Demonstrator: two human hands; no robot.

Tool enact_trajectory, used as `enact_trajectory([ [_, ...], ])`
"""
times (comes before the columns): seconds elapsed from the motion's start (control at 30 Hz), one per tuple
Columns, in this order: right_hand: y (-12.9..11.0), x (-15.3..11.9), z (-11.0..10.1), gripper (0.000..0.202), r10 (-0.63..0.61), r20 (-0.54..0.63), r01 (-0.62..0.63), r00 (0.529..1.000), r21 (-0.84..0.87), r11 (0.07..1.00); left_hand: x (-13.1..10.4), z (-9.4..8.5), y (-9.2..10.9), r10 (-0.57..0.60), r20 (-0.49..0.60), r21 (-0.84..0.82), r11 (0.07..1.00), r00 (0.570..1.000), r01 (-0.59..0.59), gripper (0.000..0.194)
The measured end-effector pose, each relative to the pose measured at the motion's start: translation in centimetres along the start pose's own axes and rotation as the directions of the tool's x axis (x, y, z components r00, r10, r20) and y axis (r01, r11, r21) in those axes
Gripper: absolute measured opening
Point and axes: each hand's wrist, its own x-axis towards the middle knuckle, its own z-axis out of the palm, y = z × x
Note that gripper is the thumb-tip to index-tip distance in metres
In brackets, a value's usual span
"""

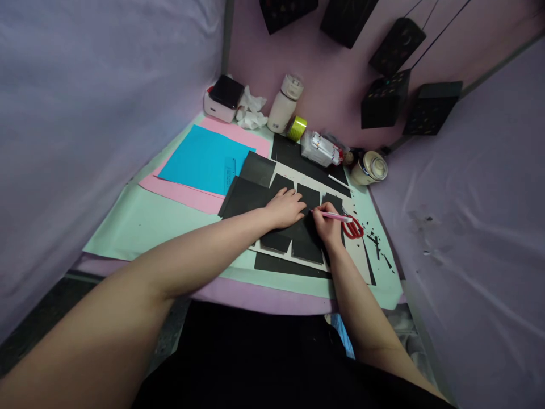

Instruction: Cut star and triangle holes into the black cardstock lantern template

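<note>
My left hand (286, 208) lies flat with its fingers spread on black paper pieces. My right hand (328, 227) is closed round a pink and white pen (336, 216), whose tip is at a black paper piece (307, 236) in the middle. Another black piece (276, 241) lies partly under my left hand. These pieces rest on a pale board (357, 253). Red-handled scissors (352, 226) are just right of my right hand; their blades are hidden.
Blue paper (204, 156) and pink paper (187, 197) lie at the left. Behind stand a white bottle (284, 105), yellow tape (297, 128), a clear box (320, 149) and a lidded jar (369, 168). Black scraps (376, 247) lie right. Black box shapes (385, 99) hang above.
</note>
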Motion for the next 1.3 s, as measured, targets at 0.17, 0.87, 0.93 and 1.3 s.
enact_trajectory([
  [0.17,0.04,0.02,-0.03,0.014,0.004,0.01,-0.003,1.0,-0.016,1.0,-0.01,-0.07,0.04,-0.002,0.008,-0.008,1.0,1.0,0.002,0.035],
  [0.87,0.23,0.12,0.14,0.016,0.012,-0.01,-0.012,1.0,-0.003,1.0,0.01,-0.08,0.09,-0.006,-0.002,-0.012,1.0,1.0,0.006,0.033],
  [0.93,0.26,0.11,0.12,0.015,0.016,-0.006,-0.016,1.0,-0.002,1.0,0.0,-0.09,0.07,-0.004,-0.003,-0.014,1.0,1.0,0.004,0.033],
  [1.3,-0.42,-0.01,-0.09,0.014,0.065,-0.027,-0.063,0.998,0.053,0.997,0.09,0.25,-0.17,0.01,-0.004,-0.021,1.0,1.0,-0.01,0.034],
])
